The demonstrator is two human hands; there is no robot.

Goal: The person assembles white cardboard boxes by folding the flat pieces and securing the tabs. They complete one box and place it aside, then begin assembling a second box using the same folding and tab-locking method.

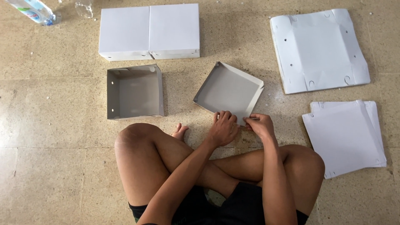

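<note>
Grey cardboard tray (228,89): left hand (223,128), right hand (260,125) pinching near edge.

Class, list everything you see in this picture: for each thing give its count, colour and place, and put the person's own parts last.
Tray: 1, grey inside, floor centre, both hands at its near edge.
Open box: 1, grey inside, left of the tray.
Closed boxes: 2, white, side by side, top centre.
Creased sheet: 1, white, flat, top right.
Sheet stack: several, white, right.
Bottle: 1, clear plastic, top left corner.
Floor: beige speckled tiles.
Legs: 2, bare, crossed, bottom centre.
Left hand: on the tray's edge.
Right hand: pinching the tray's corner.
</note>
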